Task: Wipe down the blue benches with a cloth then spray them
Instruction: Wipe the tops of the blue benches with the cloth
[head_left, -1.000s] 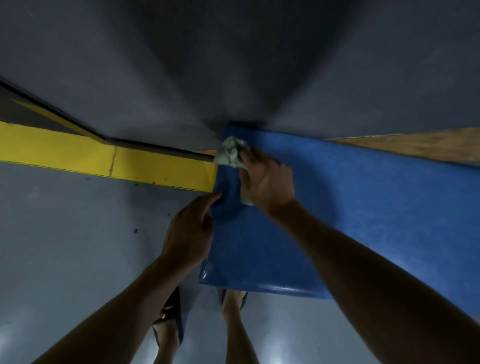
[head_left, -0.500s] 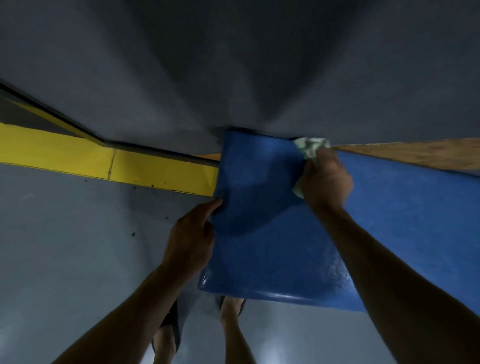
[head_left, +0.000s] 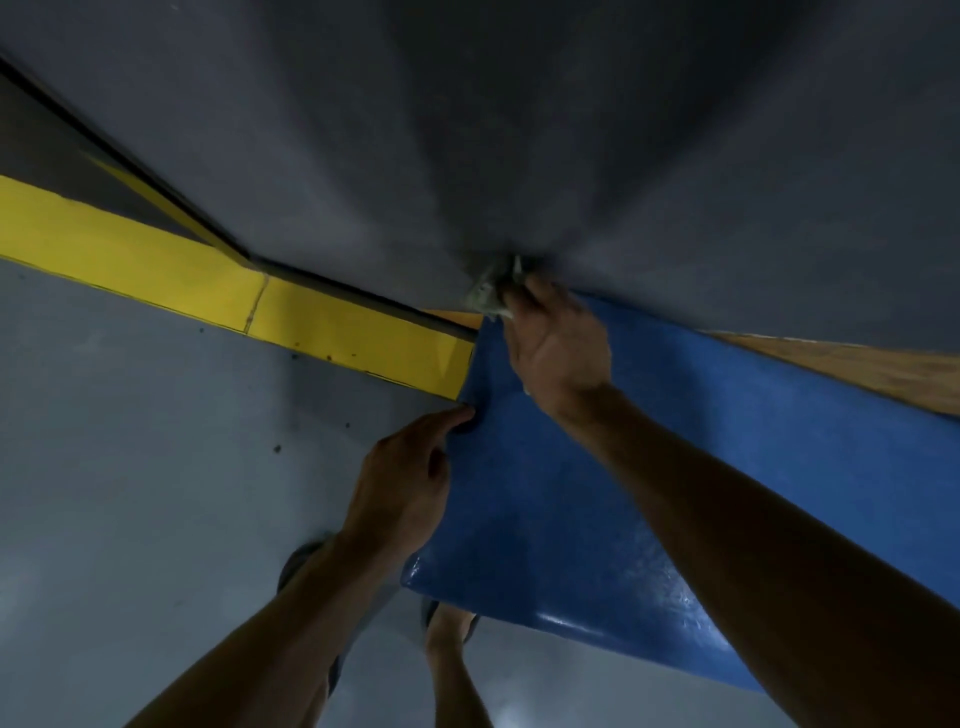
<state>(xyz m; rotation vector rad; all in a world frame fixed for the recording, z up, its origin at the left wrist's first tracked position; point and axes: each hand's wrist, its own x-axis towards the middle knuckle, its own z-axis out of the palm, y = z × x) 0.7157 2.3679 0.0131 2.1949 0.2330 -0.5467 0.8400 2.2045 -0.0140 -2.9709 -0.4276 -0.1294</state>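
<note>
The blue bench (head_left: 545, 493) runs from the centre to the right, its glossy near edge catching light. My right hand (head_left: 558, 345) presses a pale greenish cloth (head_left: 488, 299) into the bench's far left corner, where it meets the grey wall. Only a crumpled bit of cloth shows past the fingers. My left hand (head_left: 402, 486) rests against the bench's left edge, thumb tip touching the blue surface, fingers curled under the side and holding nothing separate. No spray bottle is in view.
A grey wall (head_left: 519, 130) rises right behind the bench. A yellow band (head_left: 208, 291) runs along the floor edge at left. A bare wooden strip (head_left: 857, 369) borders the bench at right. My feet in dark sandals (head_left: 449, 621) stand on grey floor below.
My right hand has swept the cloth from the bench's back edge further right back to the far left corner. My left hand stays on the left edge.
</note>
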